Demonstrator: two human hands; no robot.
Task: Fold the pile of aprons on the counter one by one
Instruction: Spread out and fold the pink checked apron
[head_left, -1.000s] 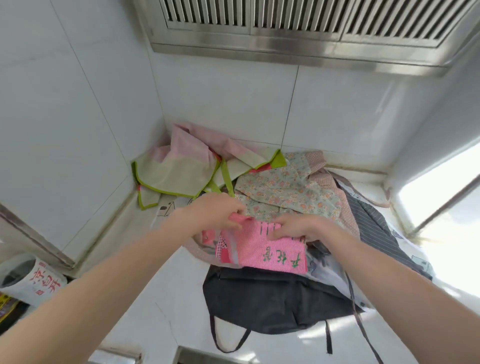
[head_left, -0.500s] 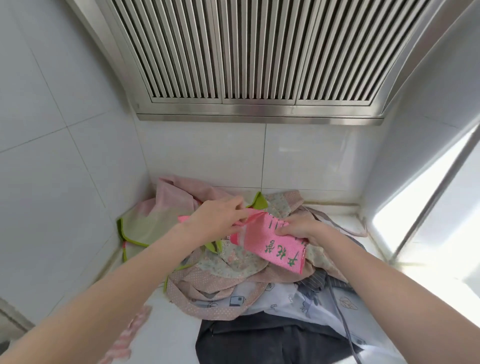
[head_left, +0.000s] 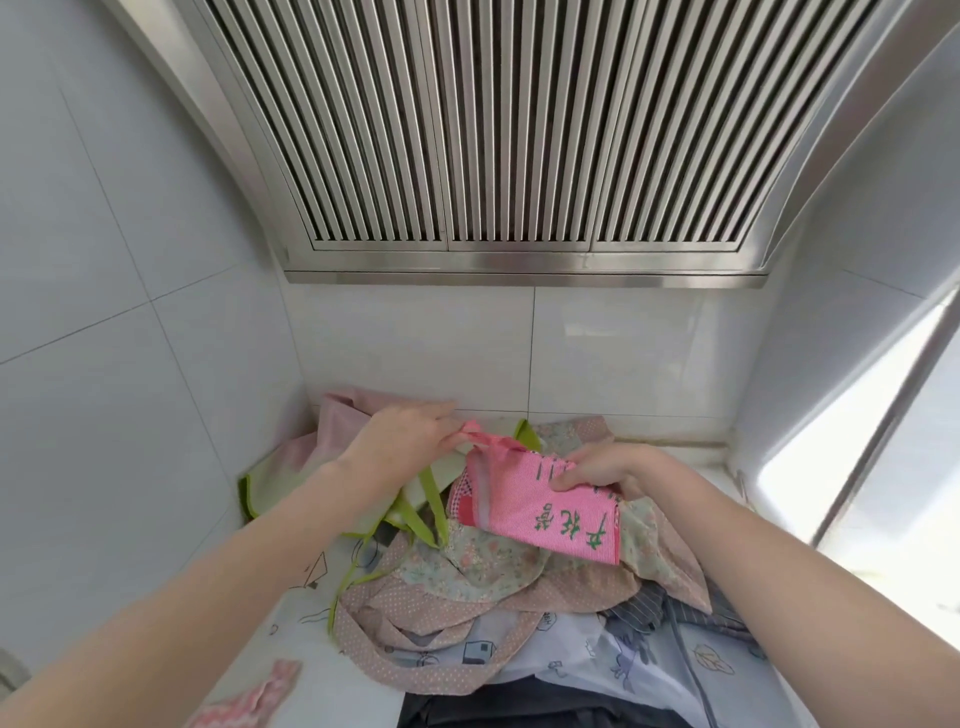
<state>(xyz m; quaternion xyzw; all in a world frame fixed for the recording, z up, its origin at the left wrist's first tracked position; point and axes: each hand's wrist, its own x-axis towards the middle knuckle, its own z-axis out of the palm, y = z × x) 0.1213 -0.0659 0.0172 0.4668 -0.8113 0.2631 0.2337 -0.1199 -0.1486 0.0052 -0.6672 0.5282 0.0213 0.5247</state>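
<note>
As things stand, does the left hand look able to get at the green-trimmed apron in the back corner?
Probably yes. The green-trimmed apron lies uncovered just below and left of the left hand, but that hand pinches the pink apron, which the right hand also holds, so it must let go first.

pink apron (head_left: 540, 512), green Chinese chars, upside down, not legible

Steel range hood (head_left: 519, 156), tiled wall (head_left: 130, 312)

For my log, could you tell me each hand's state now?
Left hand: pinching the pink apron strap.
Right hand: gripping the pink apron.
</note>
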